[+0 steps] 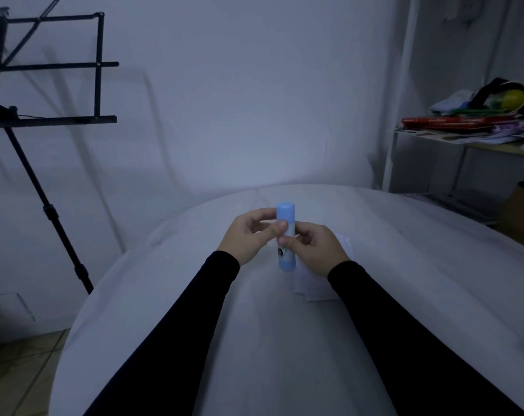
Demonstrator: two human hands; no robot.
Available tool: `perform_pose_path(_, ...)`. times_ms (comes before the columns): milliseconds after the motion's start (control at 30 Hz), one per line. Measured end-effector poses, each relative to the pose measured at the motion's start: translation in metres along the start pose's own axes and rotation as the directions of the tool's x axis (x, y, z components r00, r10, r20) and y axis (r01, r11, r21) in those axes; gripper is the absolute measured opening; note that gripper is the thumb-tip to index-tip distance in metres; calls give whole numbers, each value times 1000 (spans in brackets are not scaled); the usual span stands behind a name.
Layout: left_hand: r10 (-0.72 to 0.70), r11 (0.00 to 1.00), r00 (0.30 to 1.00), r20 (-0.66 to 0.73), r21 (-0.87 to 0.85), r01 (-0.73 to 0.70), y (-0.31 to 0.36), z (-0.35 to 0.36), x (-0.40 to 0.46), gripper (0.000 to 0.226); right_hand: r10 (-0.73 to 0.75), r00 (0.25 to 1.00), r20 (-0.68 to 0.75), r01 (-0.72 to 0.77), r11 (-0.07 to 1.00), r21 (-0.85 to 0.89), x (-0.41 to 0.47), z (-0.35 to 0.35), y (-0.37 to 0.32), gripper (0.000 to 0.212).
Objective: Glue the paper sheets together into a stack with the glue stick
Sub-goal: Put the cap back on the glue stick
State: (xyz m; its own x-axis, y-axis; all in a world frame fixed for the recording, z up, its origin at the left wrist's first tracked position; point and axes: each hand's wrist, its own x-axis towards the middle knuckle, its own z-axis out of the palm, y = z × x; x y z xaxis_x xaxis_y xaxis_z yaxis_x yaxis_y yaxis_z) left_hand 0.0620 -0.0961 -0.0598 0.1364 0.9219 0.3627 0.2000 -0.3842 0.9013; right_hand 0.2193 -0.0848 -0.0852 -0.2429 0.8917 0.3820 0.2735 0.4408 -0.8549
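- The glue stick [286,235] is held upright above the table, its long axis near vertical, the capped blue end pointing up and the blue base pointing down toward the tabletop.
- The upper part of the tube, just below the cap, is pinched by the thumb and fingers of the left hand [250,235].
- The middle of the tube is pinched by the thumb and curled fingers of the right hand [314,247], from the opposite side.
- Both forearms are covered by black sleeves [176,319] and are stretched forward over the table, converging on the tube.
- The paper sheets [317,283] are laid flat on the white table [434,295], below and just right of the glue stick, partly hidden by the right hand and wrist.
- A black music stand [47,94] is seen at the left, and a shelf [471,139] stacked with books and clutter at the right, both well apart from the hands.
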Motion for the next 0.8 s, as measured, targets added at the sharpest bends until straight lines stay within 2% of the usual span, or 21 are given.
perform_pose_path(67,-6,1000,1000,-19,-26,5,-1,2,-2,27,7,1000,16,-6,997,-76,1,-3,0,20)
perform_pose_path(100,-11,999,999,-52,-42,9,-1,4,-3,28,12,1000,12,-11,995,-100,1,-4,0,12)
perform_pose_path(133,-21,999,995,-95,-47,16,-1,6,-4,29,22,1000,4,-21,991,-129,0,-5,0,13)
perform_pose_path(200,-32,999,981,-194,18,36,-5,11,-5,25,54,997,-53,-67,959,-275,-4,-10,0,50)
perform_pose_path(300,-2,992,946,-325,122,44,-10,18,-8,25,32,996,-78,-73,793,-604,-17,-21,3,53)
perform_pose_path(367,10,990,926,-376,136,45,-10,24,-10,29,77,994,-78,-110,703,-702,-25,-24,4,54)
perform_pose_path(500,-2,985,920,-393,160,70,-9,28,-12,34,167,982,-85,-174,642,-746,-35,-27,8,59)
perform_pose_path(567,-40,980,930,-364,168,108,-11,26,-13,37,229,971,-76,-211,655,-725,-38,-28,13,61)
perform_pose_path(667,-95,946,953,-289,271,176,-22,23,-16,36,270,961,-59,-235,681,-693,-38,-28,20,63)
perform_pose_path(800,-96,936,950,-297,298,188,-28,21,-15,33,288,956,-61,-253,697,-671,-37,-26,21,65)
